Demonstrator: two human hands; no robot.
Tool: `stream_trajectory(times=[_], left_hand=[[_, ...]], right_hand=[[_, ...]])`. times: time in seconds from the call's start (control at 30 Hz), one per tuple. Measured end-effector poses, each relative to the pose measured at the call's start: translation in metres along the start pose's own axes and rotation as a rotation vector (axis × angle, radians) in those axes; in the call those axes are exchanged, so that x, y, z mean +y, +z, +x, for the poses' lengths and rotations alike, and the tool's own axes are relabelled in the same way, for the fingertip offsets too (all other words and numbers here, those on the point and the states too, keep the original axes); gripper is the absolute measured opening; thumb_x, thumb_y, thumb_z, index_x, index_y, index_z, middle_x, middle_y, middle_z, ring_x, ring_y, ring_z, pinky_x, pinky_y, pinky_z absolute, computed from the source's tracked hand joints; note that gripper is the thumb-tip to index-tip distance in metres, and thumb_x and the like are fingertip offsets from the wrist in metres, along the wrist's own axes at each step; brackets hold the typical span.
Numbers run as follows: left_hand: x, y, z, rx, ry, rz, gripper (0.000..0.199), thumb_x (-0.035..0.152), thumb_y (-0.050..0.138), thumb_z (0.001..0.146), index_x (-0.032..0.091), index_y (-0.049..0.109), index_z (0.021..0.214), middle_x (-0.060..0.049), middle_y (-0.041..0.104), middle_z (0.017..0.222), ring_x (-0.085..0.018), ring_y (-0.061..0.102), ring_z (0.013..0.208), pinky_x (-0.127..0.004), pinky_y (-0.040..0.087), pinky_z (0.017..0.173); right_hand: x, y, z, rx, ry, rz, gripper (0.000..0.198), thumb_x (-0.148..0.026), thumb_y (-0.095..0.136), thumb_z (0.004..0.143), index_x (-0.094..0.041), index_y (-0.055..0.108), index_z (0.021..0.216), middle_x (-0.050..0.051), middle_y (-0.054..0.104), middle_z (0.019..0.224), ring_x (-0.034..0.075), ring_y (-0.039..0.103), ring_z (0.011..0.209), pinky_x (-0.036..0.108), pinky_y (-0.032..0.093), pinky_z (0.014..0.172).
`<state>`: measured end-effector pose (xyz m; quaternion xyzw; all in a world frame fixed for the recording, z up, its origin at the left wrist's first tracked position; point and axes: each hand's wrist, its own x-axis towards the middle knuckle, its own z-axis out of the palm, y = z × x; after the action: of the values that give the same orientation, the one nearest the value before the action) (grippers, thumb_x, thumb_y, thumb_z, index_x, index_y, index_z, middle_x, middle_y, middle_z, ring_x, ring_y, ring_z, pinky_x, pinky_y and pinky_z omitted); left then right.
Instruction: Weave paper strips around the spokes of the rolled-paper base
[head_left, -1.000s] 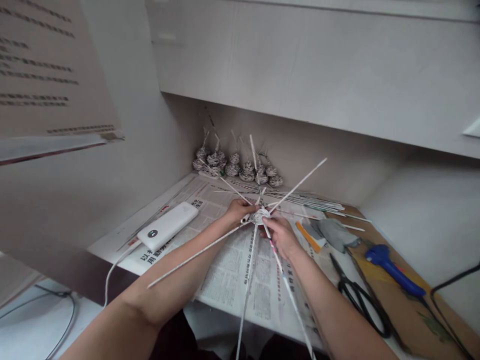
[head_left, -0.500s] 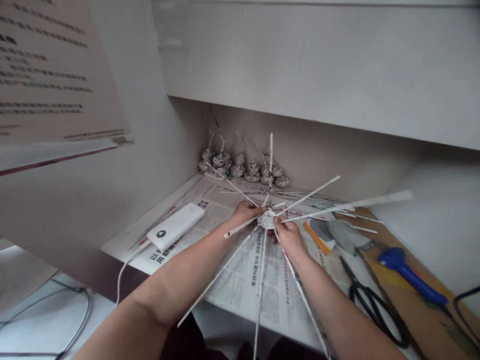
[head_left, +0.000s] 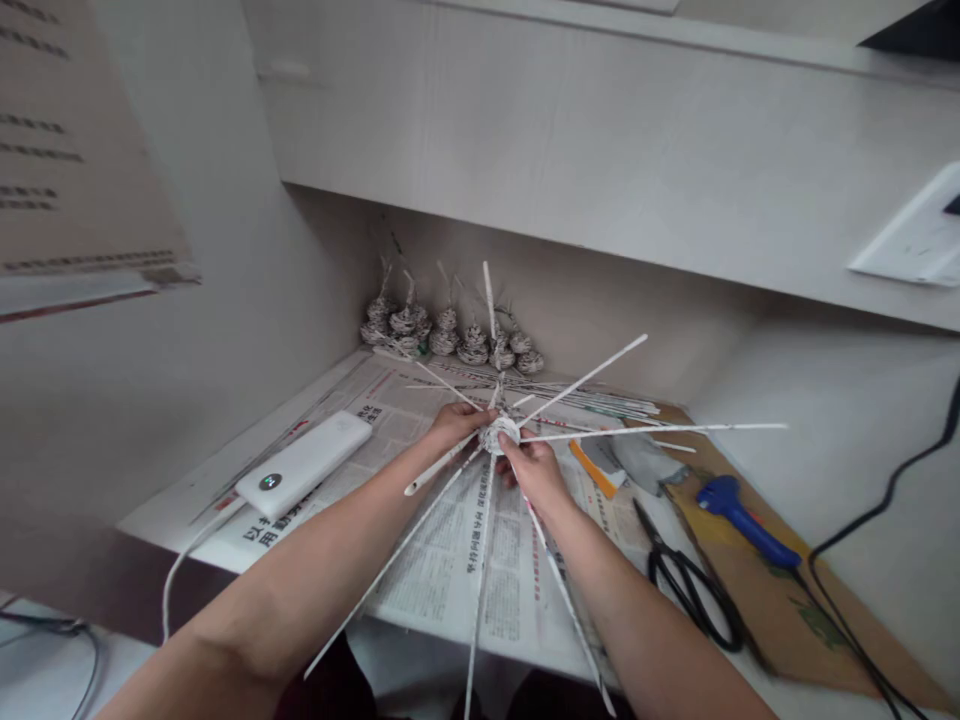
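Note:
Between my hands is a small round woven paper base (head_left: 498, 436), with several long rolled-paper sticks fanning out from it in all directions. My left hand (head_left: 459, 424) pinches its left edge, thumb and fingers closed near the roots of the sticks. On the right edge, my right hand (head_left: 535, 470) grips the base, the thumb pressed on its face and the other fingers tucked behind. The base is held above newspaper (head_left: 495, 580) spread over the desk. Some fingertips are hidden behind the weaving.
Gourd-shaped woven paper pieces (head_left: 472, 344) line the back wall, with loose paper sticks (head_left: 592, 402) before them. A white power bank (head_left: 307, 462) lies left. On the right are black scissors (head_left: 686, 580), a blue glue gun (head_left: 750, 525), cardboard (head_left: 795, 610) and an orange-edged packet (head_left: 598, 468).
The view has swung to the right, so everything sits further left and a wall socket shows. Both hands keep their hold on the base; its sticks have turned slightly.

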<state>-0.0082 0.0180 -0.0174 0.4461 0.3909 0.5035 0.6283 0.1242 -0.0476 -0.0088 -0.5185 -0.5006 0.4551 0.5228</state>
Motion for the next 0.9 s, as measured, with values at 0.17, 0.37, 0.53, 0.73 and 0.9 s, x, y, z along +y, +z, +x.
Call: stream_trajectory(times=[0.17,0.37,0.53,0.73,0.9], left_hand=[[0.004,0.007,-0.007,-0.084,-0.104,-0.042,0.036,0.039,0.085,0.05,0.012,0.066,0.063,-0.002,0.062,0.053,-0.01,0.051,0.045,-0.023,0.037,0.047],[0.002,0.006,-0.005,-0.097,-0.051,0.075,0.033,0.042,0.082,0.054,0.013,0.067,0.063,-0.001,0.063,0.054,-0.011,0.051,0.047,-0.023,0.037,0.049],[0.008,0.005,-0.008,-0.066,0.004,0.153,0.032,0.039,0.085,0.049,0.014,0.069,0.063,-0.001,0.064,0.055,-0.011,0.051,0.048,-0.022,0.036,0.048],[0.021,0.006,-0.012,0.029,0.045,0.167,0.026,0.036,0.084,0.051,0.015,0.07,0.059,0.0,0.064,0.053,-0.013,0.053,0.05,-0.023,0.038,0.051],[0.023,0.001,-0.009,0.01,0.012,0.184,0.023,0.033,0.083,0.053,0.015,0.07,0.057,-0.001,0.064,0.052,-0.013,0.053,0.05,-0.024,0.039,0.051]], right_hand=[[0.009,-0.004,0.006,0.157,-0.03,-0.108,0.037,-0.055,0.062,0.071,-0.018,0.063,0.07,-0.003,0.054,0.043,0.01,0.043,0.032,0.021,0.032,0.032],[0.01,-0.007,0.007,0.178,-0.021,-0.119,0.036,-0.054,0.061,0.071,-0.018,0.066,0.069,-0.004,0.053,0.04,0.011,0.043,0.032,0.022,0.031,0.033],[0.008,-0.005,0.005,0.193,0.024,-0.124,0.036,-0.054,0.061,0.073,-0.018,0.066,0.071,-0.004,0.053,0.041,0.01,0.044,0.032,0.02,0.031,0.031],[-0.002,-0.012,0.001,-0.088,0.033,0.078,0.03,-0.041,0.075,0.061,-0.018,0.067,0.079,0.0,0.067,0.061,0.015,0.06,0.051,0.022,0.044,0.042],[-0.011,-0.032,0.007,-0.363,0.222,0.272,0.025,-0.016,0.069,0.056,-0.018,0.067,0.081,0.003,0.072,0.077,0.016,0.066,0.065,0.025,0.053,0.059]])
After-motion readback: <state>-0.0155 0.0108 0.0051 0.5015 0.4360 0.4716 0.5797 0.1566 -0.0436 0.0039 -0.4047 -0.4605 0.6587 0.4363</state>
